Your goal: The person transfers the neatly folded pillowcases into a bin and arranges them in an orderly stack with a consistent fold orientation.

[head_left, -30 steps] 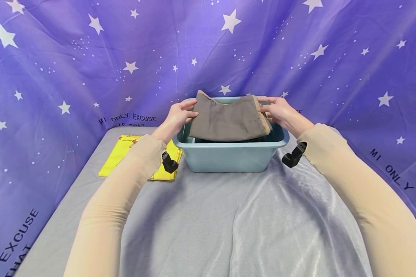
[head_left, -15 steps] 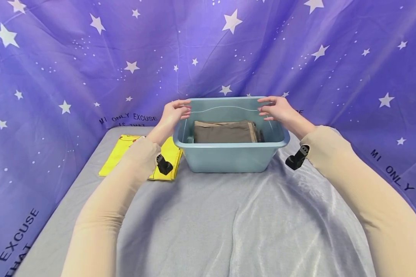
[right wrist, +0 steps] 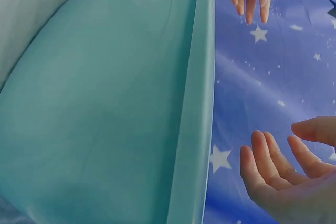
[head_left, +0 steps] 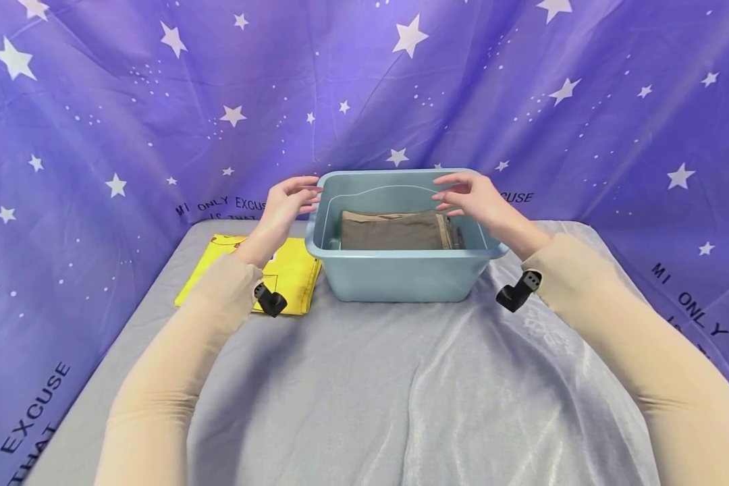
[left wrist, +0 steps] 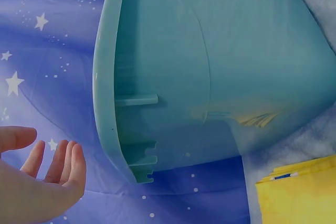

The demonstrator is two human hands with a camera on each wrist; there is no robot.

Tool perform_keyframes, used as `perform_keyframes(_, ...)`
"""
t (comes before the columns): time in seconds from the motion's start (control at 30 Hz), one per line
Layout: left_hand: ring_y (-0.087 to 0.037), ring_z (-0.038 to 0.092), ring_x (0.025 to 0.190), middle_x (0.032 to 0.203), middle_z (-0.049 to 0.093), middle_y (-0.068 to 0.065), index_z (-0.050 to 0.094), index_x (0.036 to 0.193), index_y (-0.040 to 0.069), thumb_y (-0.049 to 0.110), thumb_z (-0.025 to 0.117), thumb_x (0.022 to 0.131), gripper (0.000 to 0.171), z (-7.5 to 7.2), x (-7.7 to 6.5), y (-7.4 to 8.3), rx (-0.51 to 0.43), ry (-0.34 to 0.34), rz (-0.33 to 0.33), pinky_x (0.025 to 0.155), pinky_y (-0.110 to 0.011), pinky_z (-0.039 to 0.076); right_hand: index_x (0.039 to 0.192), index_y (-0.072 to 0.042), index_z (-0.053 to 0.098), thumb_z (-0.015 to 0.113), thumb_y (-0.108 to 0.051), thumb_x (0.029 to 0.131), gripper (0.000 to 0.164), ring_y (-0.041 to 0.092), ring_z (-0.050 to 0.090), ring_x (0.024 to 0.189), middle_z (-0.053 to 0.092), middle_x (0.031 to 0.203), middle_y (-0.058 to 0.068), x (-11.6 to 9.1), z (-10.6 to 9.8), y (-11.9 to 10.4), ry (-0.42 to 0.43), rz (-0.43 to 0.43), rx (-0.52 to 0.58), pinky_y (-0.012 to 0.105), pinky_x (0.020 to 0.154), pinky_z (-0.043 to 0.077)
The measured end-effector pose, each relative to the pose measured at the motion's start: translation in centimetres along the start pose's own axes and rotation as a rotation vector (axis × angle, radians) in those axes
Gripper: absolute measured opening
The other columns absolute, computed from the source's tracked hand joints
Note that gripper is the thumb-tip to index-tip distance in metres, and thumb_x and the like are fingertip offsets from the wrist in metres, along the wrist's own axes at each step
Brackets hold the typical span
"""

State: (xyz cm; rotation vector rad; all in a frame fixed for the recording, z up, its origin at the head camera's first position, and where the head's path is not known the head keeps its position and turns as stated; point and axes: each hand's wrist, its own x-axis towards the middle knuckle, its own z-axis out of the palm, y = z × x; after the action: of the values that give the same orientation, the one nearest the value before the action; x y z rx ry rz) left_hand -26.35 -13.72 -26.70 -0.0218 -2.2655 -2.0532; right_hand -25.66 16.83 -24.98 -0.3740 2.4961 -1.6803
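Observation:
A folded grey-brown cloth with tan edges (head_left: 391,231) lies inside the blue-green plastic tub (head_left: 401,275), seen in the head view. My left hand (head_left: 284,209) is at the tub's left rim, fingers loosely bent and holding nothing. Over the tub's right side hovers my right hand (head_left: 470,199), also with relaxed fingers and nothing in it. Both wrist views show the tub's outer wall (left wrist: 173,51) and rim (right wrist: 191,98), with the left hand (left wrist: 44,182) and right hand (right wrist: 286,177) apart from it.
A folded yellow cloth with a printed pattern (head_left: 294,270) lies left of the tub, partly behind the left forearm. Grey velvety fabric (head_left: 352,378) covers the table. A purple curtain with white stars (head_left: 364,81) hangs close behind the tub.
The grey-brown cloth, held by both hands above the tub, was let go and dropped inside. Since then the left hand has moved left and the right hand slightly left.

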Motion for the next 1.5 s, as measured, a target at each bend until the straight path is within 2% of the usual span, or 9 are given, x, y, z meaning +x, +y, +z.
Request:
perform_keyframes(0.13, -0.031, 0.055, 0.100, 0.113, 0.056, -0.022, 0.054, 0.117, -0.001, 0.001, 0.048, 0.087, 0.031, -0.4, -0.6, 0.0, 0.024, 0.007, 0.026, 0.087, -0.039, 0.043, 0.121, 0.004, 0.047, 0.050, -0.004, 0.088, 0.034, 0.006, 0.061, 0.075, 0.064, 0.088, -0.002, -0.3, 0.6, -0.1, -0.001, -0.042, 0.009, 0.031, 0.077, 0.049)
perform_keyframes(0.33, -0.031, 0.055, 0.100, 0.111, 0.057, -0.019, 0.055, 0.116, 0.000, 0.002, 0.049, 0.087, 0.030, -0.8, -1.5, 0.0, 0.070, 0.017, 0.064, 0.085, -0.037, 0.045, 0.119, 0.004, 0.049, 0.050, -0.003, 0.088, 0.032, 0.007, 0.062, 0.074, 0.065, 0.090, 0.003, -0.7, 1.4, 0.0, 0.002, -0.095, 0.002, 0.027, 0.072, 0.050)
perform_keyframes(0.5, -0.018, 0.059, 0.088, 0.113, 0.056, -0.021, 0.054, 0.116, -0.003, 0.001, 0.048, 0.087, 0.030, -1.3, -2.4, -0.1, 0.076, 0.001, 0.117, 0.083, -0.034, 0.046, 0.117, 0.004, 0.050, 0.050, -0.001, 0.087, 0.031, 0.005, 0.061, 0.071, 0.065, 0.093, 0.008, -1.2, 2.1, 0.0, 0.005, -0.144, 0.000, 0.023, 0.067, 0.050)
perform_keyframes(0.67, -0.006, 0.058, 0.081, 0.112, 0.056, -0.022, 0.054, 0.116, -0.003, 0.002, 0.049, 0.088, 0.029, -1.8, -3.2, -0.2, 0.083, 0.004, 0.154, 0.079, -0.029, 0.048, 0.118, 0.005, 0.049, 0.049, -0.002, 0.088, 0.031, 0.009, 0.062, 0.076, 0.063, 0.097, 0.012, -1.7, 2.5, -0.2, -0.014, -0.182, -0.011, 0.023, 0.070, 0.050)
perform_keyframes(0.8, -0.009, 0.058, 0.085, 0.112, 0.057, -0.020, 0.054, 0.116, -0.002, 0.004, 0.050, 0.088, 0.029, -2.3, -3.7, -0.6, 0.092, 0.019, 0.161, 0.079, -0.026, 0.048, 0.118, 0.003, 0.050, 0.049, -0.004, 0.088, 0.031, 0.009, 0.062, 0.077, 0.062, 0.098, 0.014, -2.2, 2.9, -0.4, -0.024, -0.190, -0.010, 0.023, 0.071, 0.050)
perform_keyframes(0.93, -0.012, 0.058, 0.090, 0.111, 0.057, -0.017, 0.052, 0.117, -0.003, 0.006, 0.051, 0.088, 0.030, -2.8, -4.3, -1.0, 0.083, 0.014, 0.163, 0.082, -0.029, 0.047, 0.117, 0.004, 0.051, 0.050, -0.002, 0.087, 0.030, 0.008, 0.062, 0.075, 0.063, 0.093, 0.009, -2.7, 3.3, -0.5, -0.020, -0.209, 0.010, 0.025, 0.071, 0.050)
perform_keyframes(1.2, -0.007, 0.057, 0.088, 0.103, 0.062, -0.005, 0.056, 0.113, 0.002, 0.009, 0.052, 0.088, 0.027, -3.7, -5.6, -1.4, 0.065, 0.041, 0.176, 0.081, -0.028, 0.047, 0.115, 0.004, 0.051, 0.050, -0.001, 0.087, 0.029, 0.012, 0.062, 0.077, 0.064, 0.093, 0.005, -3.4, 4.2, -0.2, -0.033, -0.241, 0.062, 0.027, 0.072, 0.050)
perform_keyframes(1.43, -0.011, 0.056, 0.092, 0.114, 0.055, -0.019, 0.054, 0.115, 0.002, 0.010, 0.050, 0.089, 0.028, -4.4, -6.5, -2.1, 0.088, 0.056, 0.174, 0.078, -0.021, 0.046, 0.114, 0.004, 0.051, 0.051, 0.000, 0.086, 0.028, 0.013, 0.062, 0.077, 0.063, 0.093, 0.006, -4.0, 5.1, 0.4, -0.039, -0.255, 0.122, 0.028, 0.072, 0.050)
perform_keyframes(1.5, -0.010, 0.056, 0.092, 0.112, 0.057, -0.015, 0.055, 0.114, 0.003, 0.010, 0.050, 0.089, 0.027, -4.7, -6.7, -2.3, 0.081, 0.061, 0.185, 0.077, -0.020, 0.046, 0.113, 0.004, 0.052, 0.051, 0.000, 0.086, 0.028, 0.015, 0.062, 0.077, 0.063, 0.094, 0.011, -4.2, 5.5, 0.5, -0.038, -0.266, 0.136, 0.029, 0.072, 0.050)
